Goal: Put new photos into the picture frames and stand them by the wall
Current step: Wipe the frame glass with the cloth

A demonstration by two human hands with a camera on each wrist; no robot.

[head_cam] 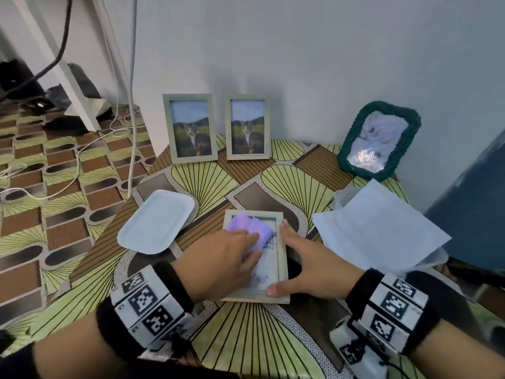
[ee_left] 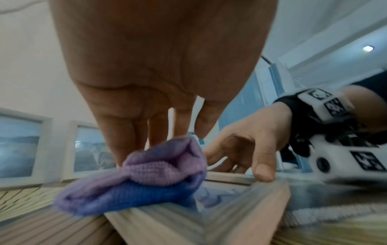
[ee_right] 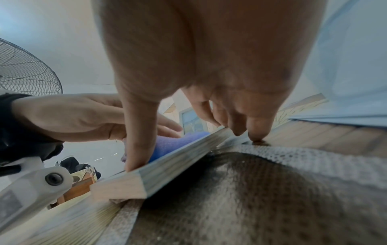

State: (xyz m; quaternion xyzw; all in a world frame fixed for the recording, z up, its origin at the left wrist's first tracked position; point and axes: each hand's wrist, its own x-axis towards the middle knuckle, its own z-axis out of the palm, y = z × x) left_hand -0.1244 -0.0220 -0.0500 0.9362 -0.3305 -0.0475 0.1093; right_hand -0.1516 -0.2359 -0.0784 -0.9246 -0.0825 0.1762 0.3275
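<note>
A pale wooden picture frame [head_cam: 282, 263] lies flat on the patterned table [head_cam: 273, 337], glass side up, with a pale bluish picture in it. My left hand [head_cam: 246, 242] presses a bunched purple cloth [head_cam: 250, 228] onto the glass with straight fingers [ee_left: 184, 116]. My right hand [head_cam: 289, 258] steadies the frame: the thumb rests on the near right corner and the fingers [ee_right: 255, 129] lie along its right rail. Two matching frames [head_cam: 190, 128] [head_cam: 247, 128] with cat photos stand against the wall.
A green-rimmed frame [head_cam: 378, 139] leans on the wall at the back right. A white tray [head_cam: 157, 221] lies left of the flat frame, loose white sheets [head_cam: 379, 228] to its right. Cables and a stand crowd the floor at the left.
</note>
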